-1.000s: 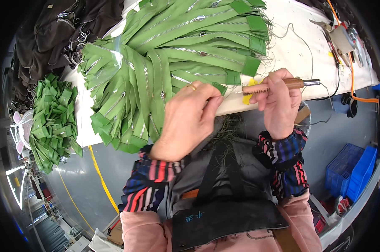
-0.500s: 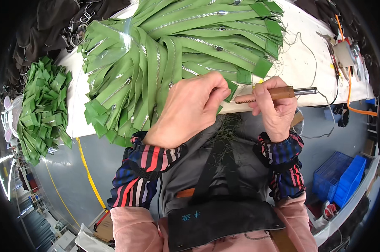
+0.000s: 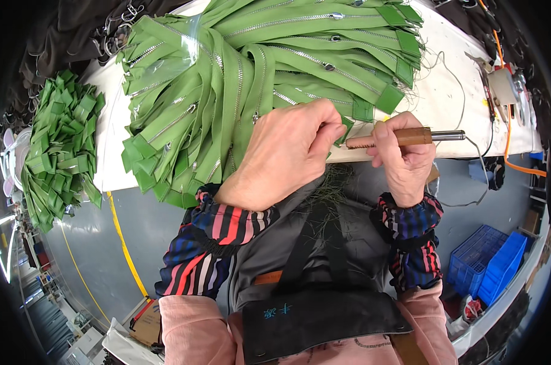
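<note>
Our left hand (image 3: 287, 143) is closed in a pinch, and a green tab (image 3: 346, 123) shows just past its fingertips; whether it grips this tab or only a thread, we cannot tell. Our right hand (image 3: 403, 152) grips a brown-handled tool (image 3: 415, 136), its coiled end toward the left hand. Compared with a second ago, that end has come much closer to the left fingertips, so we judge that both hands now work at one spot.

We count one tool and two bundles of green zip strips: a large bundle (image 3: 245, 79) on the white table (image 3: 112, 137) beyond the left hand, and a smaller bundle (image 3: 59, 146) well to its left. The strips overlap too much to count. Two blue crates (image 3: 472, 258) stand below and right of the right hand.
</note>
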Motion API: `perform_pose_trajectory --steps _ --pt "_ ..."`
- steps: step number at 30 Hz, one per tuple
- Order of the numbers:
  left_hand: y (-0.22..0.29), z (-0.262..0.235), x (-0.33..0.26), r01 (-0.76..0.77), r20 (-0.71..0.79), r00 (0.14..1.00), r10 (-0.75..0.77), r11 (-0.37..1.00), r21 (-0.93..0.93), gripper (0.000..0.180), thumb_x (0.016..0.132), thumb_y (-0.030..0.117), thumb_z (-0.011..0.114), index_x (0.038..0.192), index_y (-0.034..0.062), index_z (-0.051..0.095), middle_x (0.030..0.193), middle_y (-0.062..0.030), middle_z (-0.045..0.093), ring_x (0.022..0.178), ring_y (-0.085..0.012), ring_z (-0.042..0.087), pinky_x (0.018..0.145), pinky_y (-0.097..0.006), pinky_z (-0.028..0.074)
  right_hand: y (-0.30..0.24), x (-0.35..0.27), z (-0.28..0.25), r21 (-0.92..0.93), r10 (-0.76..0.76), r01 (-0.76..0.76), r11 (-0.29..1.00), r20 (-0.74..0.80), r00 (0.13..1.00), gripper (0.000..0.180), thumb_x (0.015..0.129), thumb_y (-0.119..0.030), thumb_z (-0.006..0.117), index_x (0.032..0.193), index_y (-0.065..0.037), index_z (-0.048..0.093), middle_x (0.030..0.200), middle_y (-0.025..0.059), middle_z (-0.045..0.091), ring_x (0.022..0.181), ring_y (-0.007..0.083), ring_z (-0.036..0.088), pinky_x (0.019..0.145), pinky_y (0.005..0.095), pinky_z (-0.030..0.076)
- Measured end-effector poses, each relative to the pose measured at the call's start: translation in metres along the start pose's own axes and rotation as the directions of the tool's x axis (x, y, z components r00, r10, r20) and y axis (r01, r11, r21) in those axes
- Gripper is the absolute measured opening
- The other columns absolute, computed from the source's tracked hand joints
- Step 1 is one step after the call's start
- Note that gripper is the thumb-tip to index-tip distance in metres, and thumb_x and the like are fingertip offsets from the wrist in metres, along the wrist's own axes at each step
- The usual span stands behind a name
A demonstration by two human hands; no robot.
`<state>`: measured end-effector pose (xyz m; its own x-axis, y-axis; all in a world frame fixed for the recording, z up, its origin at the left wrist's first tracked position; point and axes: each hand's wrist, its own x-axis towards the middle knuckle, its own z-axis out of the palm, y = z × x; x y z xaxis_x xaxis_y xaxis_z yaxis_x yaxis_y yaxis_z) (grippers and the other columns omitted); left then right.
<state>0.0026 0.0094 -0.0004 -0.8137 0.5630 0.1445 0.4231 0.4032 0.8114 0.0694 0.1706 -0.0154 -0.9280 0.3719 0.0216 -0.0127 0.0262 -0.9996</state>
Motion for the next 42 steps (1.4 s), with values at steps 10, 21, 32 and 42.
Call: perform_pose_trajectory --steps 10,21,32,42 --pt "0.001 -0.001 0.000 0.016 0.011 1.000 -0.016 1.000 0.013 0.008 0.081 0.006 0.062 0.081 0.0003 0.056 0.063 -0.0118 0.055 0.049 -0.0212 0.046 0.049 -0.028 0.040 0.000 0.000 0.001 -0.033 -0.004 0.004 0.999 -0.003 1.000 0.011 0.081 -0.005 0.064 0.074 -0.001 0.057 0.062 -0.0015 0.055 0.051 0.0005 0.047 0.046 0.0153 0.035" --pt "0.005 -0.030 0.001 0.137 0.375 0.925 -0.065 0.976 -0.170 0.014 0.081 0.005 0.058 0.095 0.0046 0.058 0.091 -0.0089 0.064 0.075 -0.0216 0.061 0.065 -0.029 0.047 0.006 0.009 -0.017 0.388 -0.042 0.105 0.916 -0.166 0.985 0.014 0.090 -0.012 0.050 0.083 -0.001 0.051 0.060 0.0102 0.059 0.045 0.0115 0.053 0.044 0.0226 0.045" --pt "0.007 0.020 0.022 -0.115 0.037 0.993 0.111 0.982 0.152 0.006 0.078 0.004 0.058 0.080 -0.0005 0.054 0.074 -0.0164 0.054 0.065 -0.0330 0.055 0.059 -0.037 0.043 0.001 0.013 -0.017 0.445 -0.008 0.118 0.888 -0.242 0.970 0.014 0.089 -0.014 0.052 0.083 -0.002 0.053 0.061 0.0098 0.060 0.043 0.0100 0.049 0.046 0.0218 0.046" --pt "-0.004 0.006 0.028 0.136 0.162 0.981 -0.111 0.979 -0.151 0.008 0.085 0.004 0.057 0.080 -0.0019 0.057 0.063 0.0042 0.049 0.056 -0.0014 0.037 0.048 -0.020 0.032 0.006 0.008 -0.006 0.135 -0.032 0.052 0.990 -0.147 0.989 0.011 0.084 -0.006 0.062 0.079 0.000 0.055 0.066 0.0013 0.056 0.053 0.0053 0.056 0.043 0.0182 0.042"
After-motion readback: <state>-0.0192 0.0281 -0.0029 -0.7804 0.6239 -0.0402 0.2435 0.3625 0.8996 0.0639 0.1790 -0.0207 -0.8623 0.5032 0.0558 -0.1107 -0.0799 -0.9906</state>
